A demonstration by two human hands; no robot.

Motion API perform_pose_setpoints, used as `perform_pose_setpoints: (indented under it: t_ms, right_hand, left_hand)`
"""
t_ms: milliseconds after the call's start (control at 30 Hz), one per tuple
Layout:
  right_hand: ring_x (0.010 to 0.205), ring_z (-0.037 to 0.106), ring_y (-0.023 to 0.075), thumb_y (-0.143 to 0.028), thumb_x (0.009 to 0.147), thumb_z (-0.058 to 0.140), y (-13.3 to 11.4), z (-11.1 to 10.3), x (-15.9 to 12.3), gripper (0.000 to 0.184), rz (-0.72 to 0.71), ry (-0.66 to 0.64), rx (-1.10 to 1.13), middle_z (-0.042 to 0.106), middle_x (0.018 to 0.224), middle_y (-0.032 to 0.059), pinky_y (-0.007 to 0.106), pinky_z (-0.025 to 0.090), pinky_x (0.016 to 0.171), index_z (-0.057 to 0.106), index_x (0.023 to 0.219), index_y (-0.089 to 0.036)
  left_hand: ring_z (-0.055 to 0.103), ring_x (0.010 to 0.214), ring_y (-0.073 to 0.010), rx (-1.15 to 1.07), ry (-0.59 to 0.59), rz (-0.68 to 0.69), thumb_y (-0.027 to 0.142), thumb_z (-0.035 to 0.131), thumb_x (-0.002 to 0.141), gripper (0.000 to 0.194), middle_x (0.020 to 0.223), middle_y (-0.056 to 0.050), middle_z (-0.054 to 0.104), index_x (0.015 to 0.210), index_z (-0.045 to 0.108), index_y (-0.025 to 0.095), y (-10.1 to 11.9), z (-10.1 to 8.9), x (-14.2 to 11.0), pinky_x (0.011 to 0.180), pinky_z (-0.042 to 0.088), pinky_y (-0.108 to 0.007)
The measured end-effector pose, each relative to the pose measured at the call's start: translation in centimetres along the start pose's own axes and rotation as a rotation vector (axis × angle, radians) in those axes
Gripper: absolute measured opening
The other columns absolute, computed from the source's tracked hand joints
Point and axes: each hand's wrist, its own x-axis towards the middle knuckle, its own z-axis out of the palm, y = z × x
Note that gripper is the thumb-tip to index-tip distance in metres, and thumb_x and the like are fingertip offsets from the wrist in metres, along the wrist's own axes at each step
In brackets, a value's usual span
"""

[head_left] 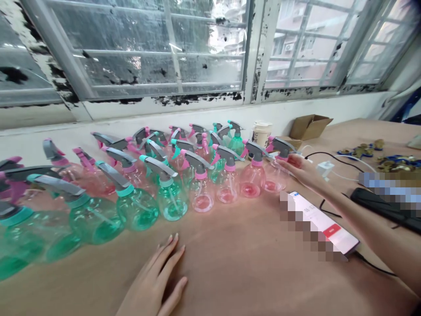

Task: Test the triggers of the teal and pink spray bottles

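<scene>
Brown surface point(230, 254) below barred, flaking windows point(148, 48). Pink spray bottle point(272, 184) at right end of front row, right fingers point(291, 161) curled round its neck; left fingers point(169, 251) loosely spread, well apart.

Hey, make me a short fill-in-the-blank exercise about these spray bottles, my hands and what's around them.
1. The right hand is at a spray bottle with a ____ collar.
2. The phone lies nearer the ____ hand.
3. The bottle bodies are pink or ____.
4. The open box is made of brown ____.

Missing words: pink; right; green; cardboard.
</scene>
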Motion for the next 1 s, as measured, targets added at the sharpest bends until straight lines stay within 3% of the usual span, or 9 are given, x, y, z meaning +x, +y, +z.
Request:
perform_pose_setpoints:
  t_ms: [133,300,433,533,667,800,900,1000]
  right_hand:
    - [0.1,0.064,0.0223,-0.043,0.073,0.075,1.4,0.1,0.1,0.037,0.017,0.021,0.005,0.07,0.105,0.0083,0.031,0.048,0.088,0.064,0.099,-0.019]
    - [0.129,0.049,0.028,-0.046,0.072,0.075,1.6,0.1,-2.0,0.058,0.027,0.215,-0.004,0.054,0.136,0.016,0.037,0.038,0.106,0.055,0.12,-0.02]
    - [0.126,0.052,0.0296,-0.049,0.072,0.074,0.1,0.4,-5.7,0.053,0.02,0.337,-0.001,0.057,0.131,0.0164,0.044,0.04,0.107,0.056,0.113,-0.021]
    - [0.113,0.061,0.03,-0.051,0.071,0.074,-1.6,1.8,-8.8,0.045,-0.003,0.396,0.017,0.064,0.116,0.012,0.049,0.045,0.101,0.057,0.102,-0.022]
    - [0.1,0.065,0.0302,-0.053,0.077,0.067,-4.8,5.8,-12.1,0.038,-0.07,0.184,-0.057,0.067,0.104,0.0094,0.051,0.051,0.09,0.058,0.099,-0.023]
    - [0.09,0.066,0.0264,-0.045,0.088,0.058,-8.9,11.2,-14.4,0.023,-0.27,-0.227,-0.232,0.069,0.094,0.0072,0.044,0.054,0.08,0.061,0.095,-0.023]
    - [0.089,0.067,0.0237,-0.034,0.092,0.053,-11.2,15.9,-16.1,0.014,-0.511,-0.483,-0.21,0.069,0.094,0.0065,0.039,0.055,0.077,0.061,0.092,-0.024]
    - [0.102,0.066,0.0233,-0.027,0.094,0.051,-12.5,20.6,-18.2,0.015,-0.724,-0.692,-0.203,0.069,0.107,0.008,0.04,0.055,0.086,0.063,0.103,-0.025]
  left_hand:
    - [0.059,0.12,-0.0315,0.02,0.007,0.02,0.043,0.055,0.091,0.058,0.142,-0.008,0.052,0.143,0.037,0.027,0.1,-0.2,0.1,0.091,0.056,-0.048]
    - [0.054,0.125,-0.0316,-0.032,-0.025,-0.019,0.043,0.055,0.091,0.054,0.144,-0.007,0.049,0.141,0.043,0.027,0.4,-0.6,0.0,0.096,0.053,-0.048]
    - [0.052,0.128,-0.0301,-0.124,-0.07,-0.092,0.042,0.052,0.093,0.045,0.144,-0.008,0.05,0.135,0.049,0.027,0.8,-1.1,0.2,0.1,0.049,-0.047]
    - [0.054,0.125,-0.0271,-0.237,-0.012,-0.151,0.037,0.046,0.097,0.033,0.139,-0.008,0.054,0.127,0.053,0.026,1.1,-1.7,0.2,0.1,0.049,-0.045]
    - [0.057,0.121,-0.0244,-0.357,0.042,-0.203,0.03,0.044,0.097,0.025,0.132,-0.008,0.057,0.119,0.055,0.026,1.1,-3.1,-1.2,0.099,0.05,-0.042]
    - [0.058,0.118,-0.0236,-0.368,0.067,-0.28,0.028,0.044,0.097,0.024,0.129,-0.007,0.058,0.117,0.056,0.027,-0.4,-4.8,-5.0,0.098,0.05,-0.041]
    - [0.058,0.117,-0.0244,-0.335,0.127,-0.411,0.03,0.046,0.096,0.022,0.126,-0.007,0.06,0.114,0.058,0.026,-2.6,-6.4,-8.8,0.099,0.049,-0.044]
    - [0.062,0.112,-0.0257,-0.372,0.224,-0.622,0.035,0.049,0.092,0.023,0.118,-0.007,0.065,0.106,0.062,0.023,-5.3,-8.6,-12.4,0.098,0.049,-0.046]
